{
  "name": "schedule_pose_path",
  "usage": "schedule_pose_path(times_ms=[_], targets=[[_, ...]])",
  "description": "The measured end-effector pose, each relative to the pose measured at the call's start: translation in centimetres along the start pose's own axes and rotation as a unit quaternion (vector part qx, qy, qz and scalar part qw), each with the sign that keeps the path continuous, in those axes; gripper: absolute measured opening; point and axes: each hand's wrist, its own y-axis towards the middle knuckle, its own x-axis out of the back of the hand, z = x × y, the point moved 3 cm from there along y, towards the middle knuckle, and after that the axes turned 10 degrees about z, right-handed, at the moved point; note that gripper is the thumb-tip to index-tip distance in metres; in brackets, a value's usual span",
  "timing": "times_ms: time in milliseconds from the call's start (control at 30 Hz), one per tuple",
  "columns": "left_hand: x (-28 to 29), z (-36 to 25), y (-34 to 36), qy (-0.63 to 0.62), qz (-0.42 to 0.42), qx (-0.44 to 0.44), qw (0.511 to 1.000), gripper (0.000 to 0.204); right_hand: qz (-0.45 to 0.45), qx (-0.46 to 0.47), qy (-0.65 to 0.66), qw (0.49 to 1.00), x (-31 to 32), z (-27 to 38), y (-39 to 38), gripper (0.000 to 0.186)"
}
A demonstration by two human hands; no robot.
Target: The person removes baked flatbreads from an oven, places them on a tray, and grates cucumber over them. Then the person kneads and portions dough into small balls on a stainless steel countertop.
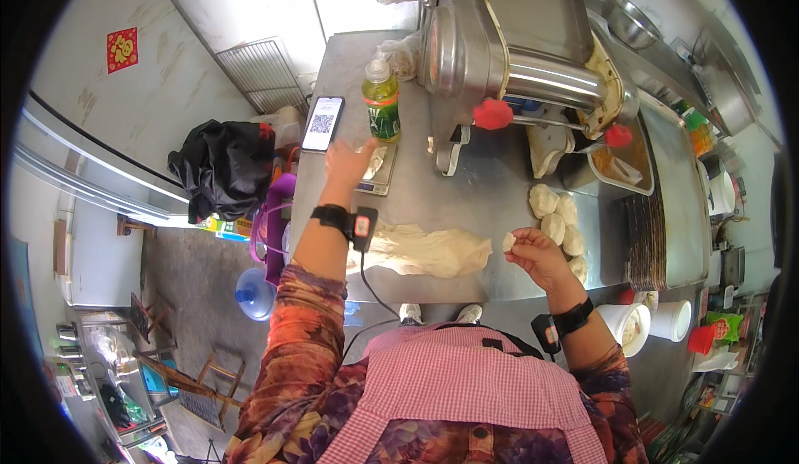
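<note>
My left hand (348, 163) reaches over the left side of a small kitchen scale (379, 187), fingers apart. A pale piece of dough (377, 163) lies on the scale right beside those fingers; whether they touch it is hard to see. Between thumb and fingertips, my right hand (541, 258) pinches a small bit of dough (508, 242) above the table's near edge. A long, flattened sheet of dough (433, 250) stretches across the table between my arms. Several rounded dough lumps (552, 227) sit in a cluster beyond my right hand.
A steel roller machine (549, 73) occupies the table's (487, 202) far right. Behind the scale stand a green drink bottle (381, 102) and a phone (323, 123). Stacked trays (647, 248) and a metal bin (612, 173) are at right. A purple bag (273, 214) hangs by the left edge.
</note>
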Motion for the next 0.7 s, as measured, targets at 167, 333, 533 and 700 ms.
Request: schedule_pose_path(times_ms=[167, 333, 533, 700], targets=[[-1.6, -0.6, -1.2, 0.118, 0.107, 0.01, 0.987, 0.064, 0.005, 0.043, -0.047, 0.998, -0.8, 0.2, 1.1, 0.023], [-2.7, -4.2, -4.6, -0.142, 0.136, -0.084, 0.977, 0.06, -0.007, 0.101, -0.154, 0.983, -3.9, 1.6, 3.0, 0.021], [-3.6, -10.9, -15.6, -0.618, 0.413, -0.031, 0.669, 0.044, -0.044, 0.16, -0.298, 0.94, -6.4, 2.6, 4.3, 0.033], [-3.9, -13.1, -19.2, -0.685, 0.427, 0.019, 0.59, 0.037, -0.064, 0.192, -0.329, 0.922, -6.2, 3.5, 3.8, 0.065]])
